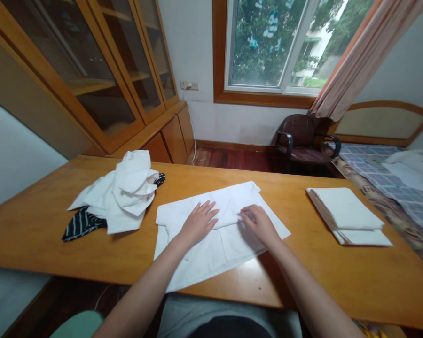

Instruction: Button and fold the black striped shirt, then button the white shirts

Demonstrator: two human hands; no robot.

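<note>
A white garment lies partly folded in front of me, its upper part turned down over the lower; its exact kind is unclear. Flat on the folded layer rests my left hand, fingers stretched and apart. My right hand is at the fold's edge to the right, thumb and forefinger pinched together on the cloth. On the left is a crumpled heap of white cloth, with black, white-striped fabric sticking out from under it. A neat folded stack of white cloth sits at the right.
All of this is on a long wooden table. Behind it stand a glass-door cabinet at the left and a dark red armchair. A bed is beyond the right end. A pale green stool shows below the near edge.
</note>
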